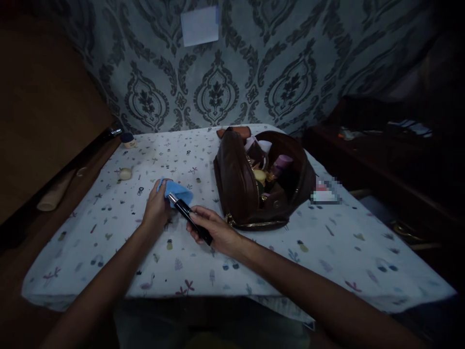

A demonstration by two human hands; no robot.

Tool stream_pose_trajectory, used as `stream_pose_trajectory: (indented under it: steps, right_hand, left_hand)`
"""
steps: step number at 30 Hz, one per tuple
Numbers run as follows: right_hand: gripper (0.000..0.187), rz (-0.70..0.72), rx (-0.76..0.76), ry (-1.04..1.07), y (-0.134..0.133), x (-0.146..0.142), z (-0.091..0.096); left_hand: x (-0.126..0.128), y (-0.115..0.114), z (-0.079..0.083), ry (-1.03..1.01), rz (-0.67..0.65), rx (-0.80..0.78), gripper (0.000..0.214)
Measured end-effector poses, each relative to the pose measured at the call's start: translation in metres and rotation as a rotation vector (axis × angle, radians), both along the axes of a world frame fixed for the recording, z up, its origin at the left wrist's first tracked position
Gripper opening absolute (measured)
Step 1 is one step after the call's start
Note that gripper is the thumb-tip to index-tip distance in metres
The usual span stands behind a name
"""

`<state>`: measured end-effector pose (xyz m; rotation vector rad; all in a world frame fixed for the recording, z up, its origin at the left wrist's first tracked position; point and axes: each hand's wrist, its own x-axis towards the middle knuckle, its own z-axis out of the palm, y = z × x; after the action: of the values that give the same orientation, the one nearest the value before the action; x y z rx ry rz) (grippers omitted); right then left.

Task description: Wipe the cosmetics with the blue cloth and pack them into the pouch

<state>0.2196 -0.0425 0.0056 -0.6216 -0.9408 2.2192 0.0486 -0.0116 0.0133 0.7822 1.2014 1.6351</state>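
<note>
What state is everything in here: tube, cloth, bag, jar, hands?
black tube: tilted, held in the right hand, silver end against the cloth
blue cloth: bunched, gripped by the left hand
brown bag: unzipped, gaping, items inside
small jar: upright, lid on, untouched
tablecloth: spread flat

The single view looks from the person's head, above and behind both forearms, which enter from the lower edge. It faces forward and down onto the white-clothed bench with small printed figures (327,252). The left hand (157,206) and the right hand (214,232) lie near the middle, rather close to the camera. Just right of the right hand, the open brown leather bag (232,179) is centred. Beyond the hands, the view reaches the grey ornament-patterned wall (290,72).
</note>
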Motion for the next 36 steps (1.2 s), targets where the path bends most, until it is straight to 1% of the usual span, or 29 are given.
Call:
stream_pose_trajectory:
  steps: [2,5,7,9,10,11,14,17,18,20,21,22,23,25,26,28,29,31,36]
  right_hand:
    - [0.053,-0.057,0.013,-0.003,0.001,-0.001,-0.001]
    - [0.054,-0.132,0.029,-0.016,0.003,0.000,-0.002]
    - [0.053,-0.153,0.026,-0.033,0.005,0.000,-0.002]
    - [0.054,-0.159,0.024,-0.046,0.005,0.000,-0.004]
    - [0.055,-0.157,0.030,-0.055,0.005,0.000,-0.004]
    - [0.055,-0.151,0.045,-0.069,0.005,0.000,-0.005]
    - [0.051,-0.156,0.141,-0.134,0.003,0.000,-0.007]
    - [0.045,-0.180,0.285,-0.255,0.002,0.000,-0.009]
    - [0.044,-0.173,0.332,-0.309,0.001,0.000,-0.010]
    - [0.041,-0.143,0.397,-0.398,0.001,0.001,-0.010]
    - [0.039,-0.137,0.422,-0.424,0.000,0.001,-0.011]
    - [0.036,-0.142,0.448,-0.442,0.000,0.001,-0.011]
    - [0.039,-0.161,0.480,-0.457,-0.001,0.001,-0.011]
    - [0.054,-0.200,0.573,-0.504,-0.002,0.000,-0.012]
    - [0.055,-0.217,0.622,-0.535,-0.003,0.000,-0.012]
    - [0.041,-0.245,0.684,-0.578,-0.005,-0.001,-0.014]
    - [0.033,-0.257,0.685,-0.577,-0.005,-0.001,-0.014]
    - [0.025,-0.251,0.596,-0.524,-0.004,-0.001,-0.015]
    - [0.033,-0.088,0.171,-0.214,0.003,0.004,-0.007]
  left_hand:
    - [0.007,-0.003,0.004,-0.172,-0.069,0.007,0.030]
    - [0.013,-0.009,0.015,-0.434,-0.202,0.054,0.042]
    - [0.012,-0.011,0.020,-0.479,-0.227,0.053,0.041]
    - [0.010,-0.012,0.021,-0.453,-0.221,0.032,0.027]
    - [0.009,-0.012,0.020,-0.416,-0.229,0.027,0.018]
    - [0.008,-0.012,0.019,-0.367,-0.243,0.027,0.014]
    - [0.007,-0.013,0.015,-0.187,-0.261,0.019,0.024]
    - [0.006,-0.013,0.012,0.021,-0.206,-0.006,0.037]
    - [0.005,-0.013,0.012,0.123,-0.203,0.002,0.036]
    - [0.003,-0.012,0.012,0.381,-0.212,0.055,0.025]
    - [0.002,-0.012,0.011,0.508,-0.209,0.088,0.023]
    - [0.000,-0.012,0.011,0.615,-0.197,0.117,0.026]
    - [-0.001,-0.012,0.010,0.689,-0.181,0.132,0.029]
    - [-0.002,-0.012,0.009,0.736,-0.157,0.129,0.030]
    - [-0.003,-0.012,0.008,0.732,-0.158,0.119,0.030]
    - [-0.003,-0.012,0.008,0.726,-0.164,0.107,0.030]
    - [-0.004,-0.012,0.008,0.731,-0.166,0.103,0.030]
    - [-0.004,-0.012,0.009,0.749,-0.173,0.096,0.030]
    - [-0.006,-0.011,0.015,0.740,-0.207,0.137,0.032]
